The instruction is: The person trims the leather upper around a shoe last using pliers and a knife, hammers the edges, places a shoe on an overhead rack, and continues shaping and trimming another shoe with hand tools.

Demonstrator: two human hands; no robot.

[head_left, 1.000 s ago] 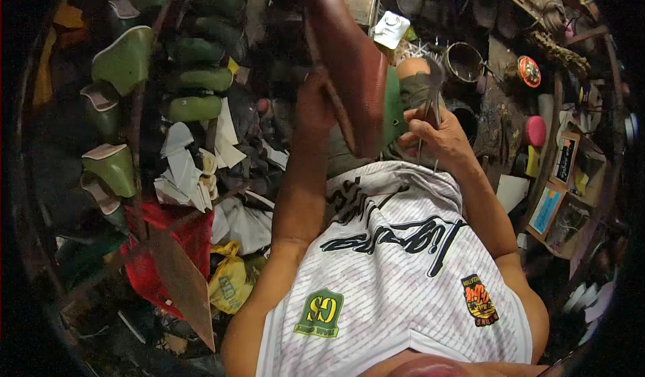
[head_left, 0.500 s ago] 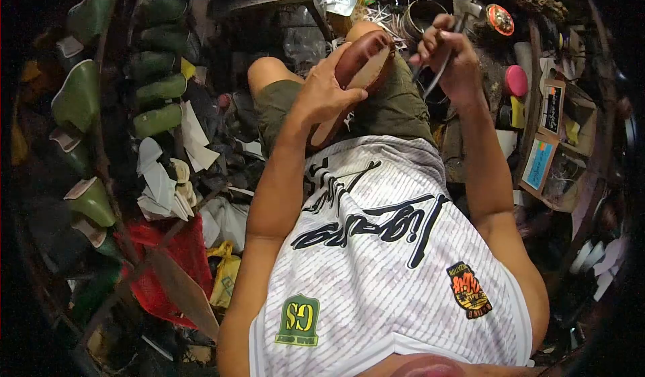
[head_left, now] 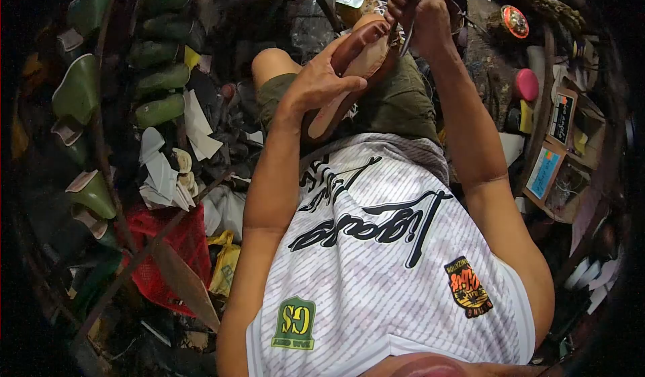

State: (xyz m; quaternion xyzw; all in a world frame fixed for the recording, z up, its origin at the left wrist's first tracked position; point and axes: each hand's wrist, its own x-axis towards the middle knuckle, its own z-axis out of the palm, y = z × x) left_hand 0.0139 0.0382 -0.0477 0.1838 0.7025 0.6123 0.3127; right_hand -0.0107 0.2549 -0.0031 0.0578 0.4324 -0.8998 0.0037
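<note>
A brown shoe point(head_left: 366, 58) lies over the lap with its pale sole turned up. Wrapped round its side, my left hand point(head_left: 326, 81) has the thumb on the sole. My right hand point(head_left: 422, 17) is closed round a metal tool point(head_left: 407, 37) at the shoe's far right end. The tool's lower part comes down beside the shoe's edge; its head is cut off by the top of the view.
Green shoe uppers point(head_left: 77, 91) hang at the left, above a red mesh bag point(head_left: 168, 259) and a yellow bag point(head_left: 225, 263). To the right are a pink round lid point(head_left: 526, 85), an orange tin point(head_left: 514, 22) and a cardboard box point(head_left: 578, 185).
The shoe has been turned from upright to sole up and lowered onto the lap. My right hand, with the tool, has moved left to the shoe's end since half a second ago.
</note>
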